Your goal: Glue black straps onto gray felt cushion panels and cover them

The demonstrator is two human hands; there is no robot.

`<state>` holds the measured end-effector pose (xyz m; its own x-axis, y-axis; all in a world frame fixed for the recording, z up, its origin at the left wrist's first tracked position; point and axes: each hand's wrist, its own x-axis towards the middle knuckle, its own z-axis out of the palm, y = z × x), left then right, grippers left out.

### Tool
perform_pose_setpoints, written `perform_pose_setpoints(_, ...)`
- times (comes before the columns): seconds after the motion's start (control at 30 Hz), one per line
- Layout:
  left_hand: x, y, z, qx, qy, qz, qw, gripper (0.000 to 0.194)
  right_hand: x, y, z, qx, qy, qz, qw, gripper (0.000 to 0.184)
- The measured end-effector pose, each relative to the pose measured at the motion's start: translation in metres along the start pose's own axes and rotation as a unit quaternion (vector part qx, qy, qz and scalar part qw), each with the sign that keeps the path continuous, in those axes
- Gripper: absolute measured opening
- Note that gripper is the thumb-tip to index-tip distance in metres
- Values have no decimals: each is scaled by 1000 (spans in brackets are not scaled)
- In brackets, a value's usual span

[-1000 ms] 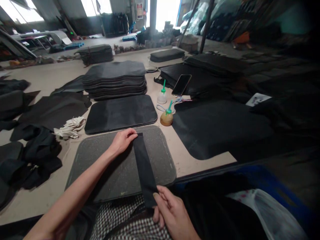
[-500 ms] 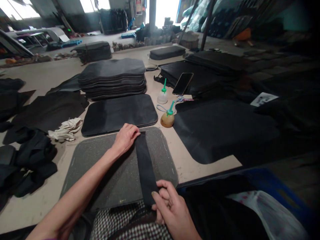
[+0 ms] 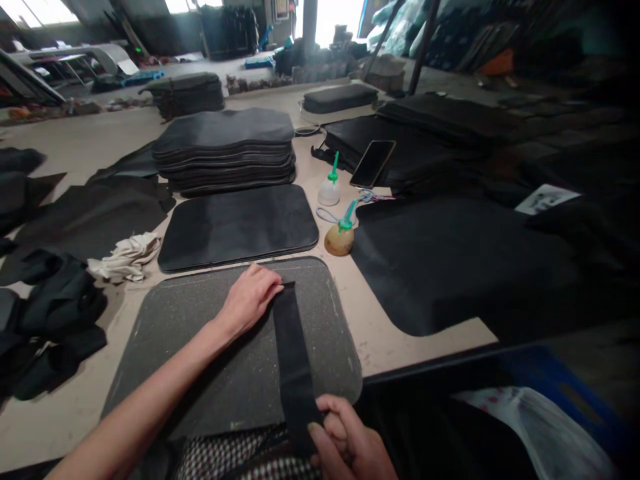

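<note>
A long black fabric strip lies lengthwise over a dark grey rounded panel in front of me. My left hand pinches the strip's far end, close above the panel. Down at the near edge, my right hand grips the other end between thumb and fingers, so the strip is stretched between both hands. Beyond the panel is a low pile of smooth black rounded panels. A squat bottle of amber liquid with a green nozzle stands to the right of that pile.
A tall stack of black panels rises farther back. A clear bottle, a phone and a large black sheet are on the right. At left are a crumpled cream cloth and a heap of black strips.
Both hands and the strip have shifted slightly nearer to me, down the panel. The hold at each end is unchanged, and the camera view has moved a little.
</note>
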<state>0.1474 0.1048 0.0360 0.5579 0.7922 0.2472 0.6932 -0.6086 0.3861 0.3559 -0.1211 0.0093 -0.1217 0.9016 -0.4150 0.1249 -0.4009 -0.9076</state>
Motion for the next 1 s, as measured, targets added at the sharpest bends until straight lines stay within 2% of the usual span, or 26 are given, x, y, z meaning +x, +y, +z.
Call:
perform_pose_setpoints(0.13, 10, -11, -1, -18, 47, -15, 999, 15, 2, -5, 10, 30, 36, 10, 999, 53)
perform_pose_setpoints(0.33, 27, -29, 6, 33, 53, -26, 998, 14, 12, -26, 15, 110, 70, 33, 991, 54)
perform_pose_setpoints(0.5, 34, -34, 6, 60, 45, -22, 997, 13, 18, -36, 13, 110, 64, 16, 992, 49)
perform_pose_setpoints(0.83, 36, -35, 5, 61, 20, -21, 998, 14, 20, -32, 12, 82, 54, 6, 995, 43)
perform_pose_setpoints(1.0, 37, -34, 7, 86, 35, -18, 996, 11, 22, -33, 8, 31, 27, 5, 999, 41)
